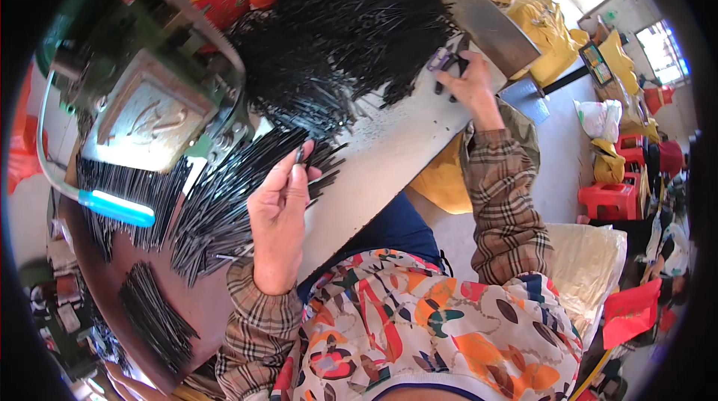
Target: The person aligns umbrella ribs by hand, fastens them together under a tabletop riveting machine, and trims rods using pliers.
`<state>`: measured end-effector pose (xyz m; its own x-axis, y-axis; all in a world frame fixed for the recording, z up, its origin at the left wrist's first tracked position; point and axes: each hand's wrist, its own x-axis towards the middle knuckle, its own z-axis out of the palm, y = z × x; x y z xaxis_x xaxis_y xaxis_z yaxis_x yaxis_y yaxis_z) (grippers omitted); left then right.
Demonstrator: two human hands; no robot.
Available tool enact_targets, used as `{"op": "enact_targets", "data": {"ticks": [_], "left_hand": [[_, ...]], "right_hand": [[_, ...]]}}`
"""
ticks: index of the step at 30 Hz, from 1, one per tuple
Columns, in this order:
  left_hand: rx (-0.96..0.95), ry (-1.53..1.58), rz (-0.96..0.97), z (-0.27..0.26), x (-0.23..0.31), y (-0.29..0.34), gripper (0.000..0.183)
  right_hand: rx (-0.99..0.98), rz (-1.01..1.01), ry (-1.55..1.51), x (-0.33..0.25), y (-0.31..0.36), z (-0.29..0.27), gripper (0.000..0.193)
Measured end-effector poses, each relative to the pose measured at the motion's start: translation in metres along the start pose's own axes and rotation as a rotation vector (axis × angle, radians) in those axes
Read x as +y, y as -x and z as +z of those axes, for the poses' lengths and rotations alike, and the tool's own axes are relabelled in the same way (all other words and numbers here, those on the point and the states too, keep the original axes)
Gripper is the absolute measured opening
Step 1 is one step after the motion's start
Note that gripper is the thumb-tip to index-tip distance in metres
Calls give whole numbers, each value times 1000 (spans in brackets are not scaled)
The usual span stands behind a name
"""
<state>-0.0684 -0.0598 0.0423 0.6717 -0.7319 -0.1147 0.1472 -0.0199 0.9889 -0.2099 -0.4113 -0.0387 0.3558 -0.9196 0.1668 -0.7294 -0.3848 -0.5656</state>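
My left hand (pixel 280 210) is raised over the near edge of a heap of thin black rods (pixel 217 207). Its thumb and forefinger pinch a small dark piece (pixel 301 153), probably the tip of a rod; the rest of it is hard to make out. At the far right of the table, my right hand (pixel 471 87) is closed around a black tool (pixel 440 61) with a purple-grey block and short dark prongs, which looks like a caliper. A large pile of black rods (pixel 359 12) lies just left of that hand.
On the left stands a green machine (pixel 217 65) with a lit blue lamp (pixel 120 207). More rods (pixel 157 315) lie at the near left. Dark crumbs dot the pale tabletop (pixel 396 147). Yellow sacks (pixel 542 35) and red stools (pixel 609 195) stand to the right.
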Motion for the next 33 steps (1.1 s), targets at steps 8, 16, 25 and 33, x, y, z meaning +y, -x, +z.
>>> {"op": "enact_targets", "data": {"ticks": [8,16,25,33], "left_hand": [[-16,200,-106,-12,-4,3,33],[-16,294,-183,-26,-8,5,30],[-61,475,-291,-34,-5,6,28],[-73,530,-320,-36,-11,5,16]], "right_hand": [[-59,35,63,-14,-5,-4,81],[-25,80,3,-20,1,-8,83],[56,55,263,-23,-8,-16,87],[-323,298,-340,15,-4,-53,69]]}}
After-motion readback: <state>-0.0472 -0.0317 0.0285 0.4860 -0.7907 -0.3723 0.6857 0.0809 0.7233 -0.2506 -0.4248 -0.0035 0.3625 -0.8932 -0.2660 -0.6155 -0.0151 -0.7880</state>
